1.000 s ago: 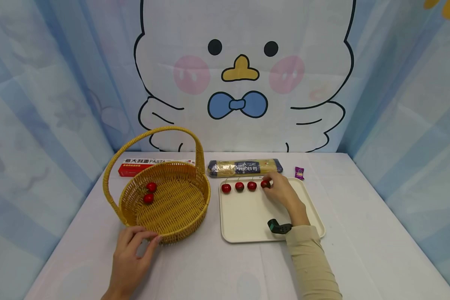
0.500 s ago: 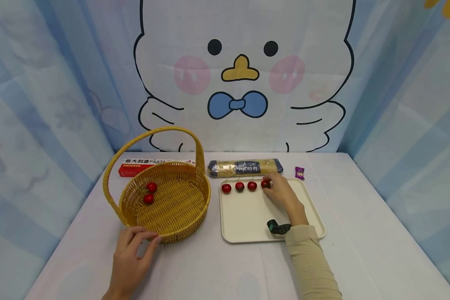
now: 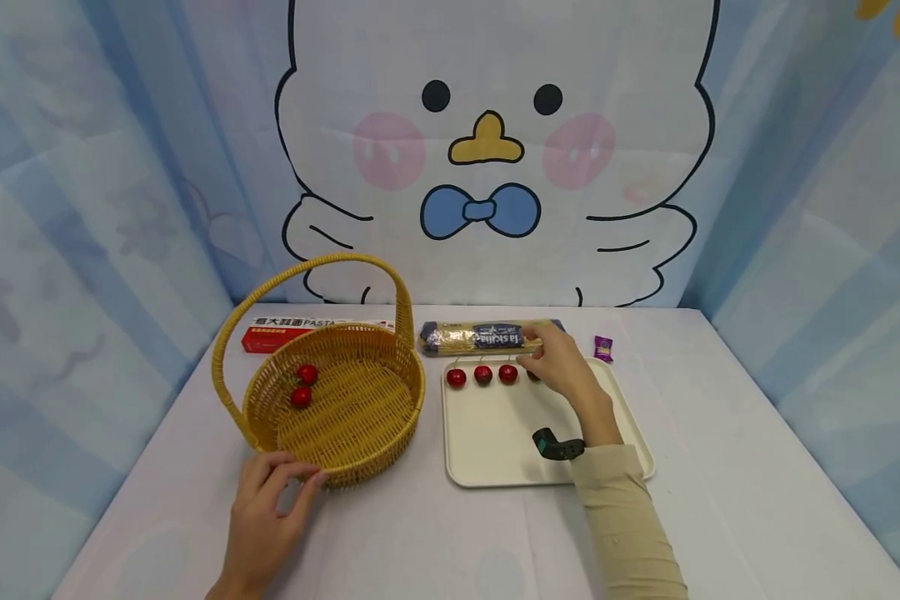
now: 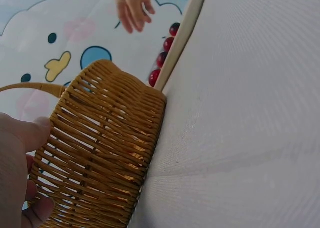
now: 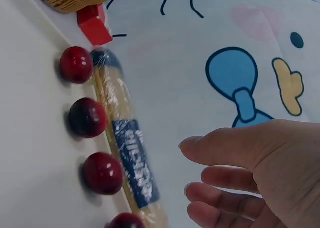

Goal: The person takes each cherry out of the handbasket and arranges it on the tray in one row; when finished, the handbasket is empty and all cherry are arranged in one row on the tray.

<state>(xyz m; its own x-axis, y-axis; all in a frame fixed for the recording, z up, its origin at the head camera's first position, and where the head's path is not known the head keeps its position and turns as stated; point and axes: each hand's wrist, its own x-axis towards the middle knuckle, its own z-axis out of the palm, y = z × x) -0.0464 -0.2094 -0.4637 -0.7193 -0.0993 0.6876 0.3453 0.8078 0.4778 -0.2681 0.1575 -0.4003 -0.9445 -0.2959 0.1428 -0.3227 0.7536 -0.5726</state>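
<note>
My left hand [image 3: 262,521] pinches the near rim of a round yellow wicker basket [image 3: 352,412] with a tall handle. In the left wrist view the thumb [image 4: 37,130] lies on one side of the basket wall, the fingers on the other. Two small red fruits [image 3: 302,397] sit inside at the left. My right hand [image 3: 566,367] hovers over the back of a cream tray [image 3: 495,446], thumb and fingers apart with nothing between them. Below it is a row of several dark red cherries [image 3: 483,375]; the hand partly hides the rightmost in the head view.
Behind the tray lies a pack of spaghetti [image 3: 457,339] in clear wrapping. A red and white pasta box [image 3: 270,337] is behind the basket. A small purple wrapped candy [image 3: 603,348] rests beyond the tray's back right corner. A printed curtain [image 3: 487,267] closes off the table's back.
My right hand has let go of the rightmost cherry and lifted off it, its fingers spreading. The cherry stays on the tray. My left hand keeps its hold on the basket.
</note>
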